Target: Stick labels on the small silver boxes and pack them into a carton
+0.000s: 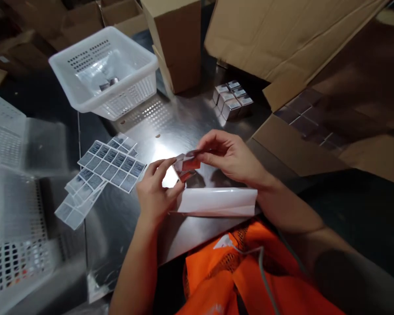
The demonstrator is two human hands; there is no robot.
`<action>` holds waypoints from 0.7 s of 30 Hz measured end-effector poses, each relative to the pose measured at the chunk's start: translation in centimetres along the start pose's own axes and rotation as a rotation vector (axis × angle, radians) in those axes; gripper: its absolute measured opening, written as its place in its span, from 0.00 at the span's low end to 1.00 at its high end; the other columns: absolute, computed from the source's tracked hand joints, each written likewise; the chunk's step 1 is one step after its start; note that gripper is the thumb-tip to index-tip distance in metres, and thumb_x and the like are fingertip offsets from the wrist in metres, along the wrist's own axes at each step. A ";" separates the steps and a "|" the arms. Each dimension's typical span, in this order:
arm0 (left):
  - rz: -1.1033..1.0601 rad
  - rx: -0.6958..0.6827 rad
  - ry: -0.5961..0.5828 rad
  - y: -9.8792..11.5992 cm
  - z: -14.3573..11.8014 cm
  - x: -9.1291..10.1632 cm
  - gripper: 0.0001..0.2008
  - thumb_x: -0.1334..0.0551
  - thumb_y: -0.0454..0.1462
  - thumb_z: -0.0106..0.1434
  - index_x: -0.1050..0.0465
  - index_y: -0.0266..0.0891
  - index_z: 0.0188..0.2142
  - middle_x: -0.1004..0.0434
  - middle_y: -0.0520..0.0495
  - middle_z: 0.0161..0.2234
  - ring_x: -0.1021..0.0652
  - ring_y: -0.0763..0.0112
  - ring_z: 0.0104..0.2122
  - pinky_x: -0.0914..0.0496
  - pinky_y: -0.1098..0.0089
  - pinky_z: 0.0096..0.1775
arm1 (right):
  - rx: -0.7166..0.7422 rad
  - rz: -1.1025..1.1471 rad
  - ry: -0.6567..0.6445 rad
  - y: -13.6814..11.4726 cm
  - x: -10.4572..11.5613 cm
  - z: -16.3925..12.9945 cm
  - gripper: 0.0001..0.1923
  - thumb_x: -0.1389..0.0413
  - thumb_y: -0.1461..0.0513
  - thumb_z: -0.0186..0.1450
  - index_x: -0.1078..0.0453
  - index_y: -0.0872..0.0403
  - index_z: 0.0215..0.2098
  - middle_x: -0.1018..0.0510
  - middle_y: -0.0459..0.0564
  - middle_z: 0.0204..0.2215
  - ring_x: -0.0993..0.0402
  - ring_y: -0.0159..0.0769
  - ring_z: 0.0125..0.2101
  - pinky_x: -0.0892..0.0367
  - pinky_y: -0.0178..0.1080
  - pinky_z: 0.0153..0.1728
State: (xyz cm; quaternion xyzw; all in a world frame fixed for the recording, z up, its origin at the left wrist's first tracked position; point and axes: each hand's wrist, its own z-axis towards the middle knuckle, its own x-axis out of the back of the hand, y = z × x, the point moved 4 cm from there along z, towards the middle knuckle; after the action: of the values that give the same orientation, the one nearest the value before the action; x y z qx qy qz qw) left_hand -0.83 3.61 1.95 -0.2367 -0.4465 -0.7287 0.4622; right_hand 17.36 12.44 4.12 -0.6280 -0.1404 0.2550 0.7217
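Over the metal table, my left hand (157,188) grips the side of a small box (187,167), its fingers around the left end. My right hand (231,157) pinches a raised flap at the box's upper right side, thumb and forefinger together. The box looks open, with reddish inner faces showing. Just below it lies a folded white glossy sheet (219,201), close to my left fingertips and right wrist. Left of my left hand, several overlapping sheets of printed labels (110,164) are spread out.
A white plastic basket (128,98) with small items stands at the back left. Other white baskets (19,210) line the left edge. Small boxes (232,99) sit grouped at the back. An open carton (295,144) holding similar boxes is at right; a tall carton (180,48) stands behind.
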 end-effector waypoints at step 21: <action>-0.018 -0.018 -0.026 1.2 0.0 0.2 0.22 0.27 0.40 0.54 0.21 0.43 0.49 0.18 0.48 0.43 0.27 0.76 0.23 0.36 0.73 0.26 | -0.175 -0.151 -0.109 1.3 -0.4 -0.5 0.26 0.35 0.65 0.59 0.45 0.47 0.48 0.23 0.37 0.27 0.20 0.33 0.32 0.24 0.34 0.34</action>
State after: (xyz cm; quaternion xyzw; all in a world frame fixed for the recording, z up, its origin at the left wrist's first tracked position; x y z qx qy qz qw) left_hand 0.10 3.34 2.61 -0.2460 -0.4481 -0.7335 0.4479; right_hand 17.03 11.94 2.80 -0.6614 -0.2480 0.2206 0.6726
